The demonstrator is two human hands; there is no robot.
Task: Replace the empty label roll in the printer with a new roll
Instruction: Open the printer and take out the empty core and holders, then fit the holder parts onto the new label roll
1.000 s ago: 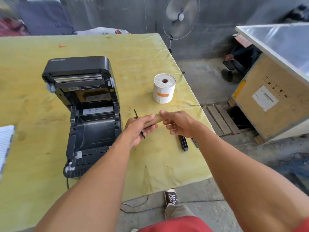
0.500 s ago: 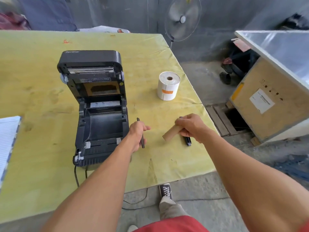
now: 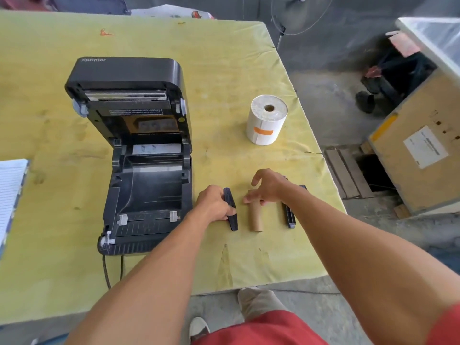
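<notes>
Matt black plastic printer [image 3: 139, 150]; brown cardboard core [image 3: 256, 217]; white paper roll [image 3: 266, 120]; wrinkled yellow cloth table cover [image 3: 224, 58].

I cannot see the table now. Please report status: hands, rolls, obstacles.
Left hand shut on black spindle bar. Right hand open over empty core. New roll upright, untouched. Printer open, bay empty.

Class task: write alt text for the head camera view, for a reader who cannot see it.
Two bare hands work on a yellow table: the left hand grips a black spindle piece, the right hand touches an empty cardboard core. An open printer sits left; a new label roll stands behind.
</notes>
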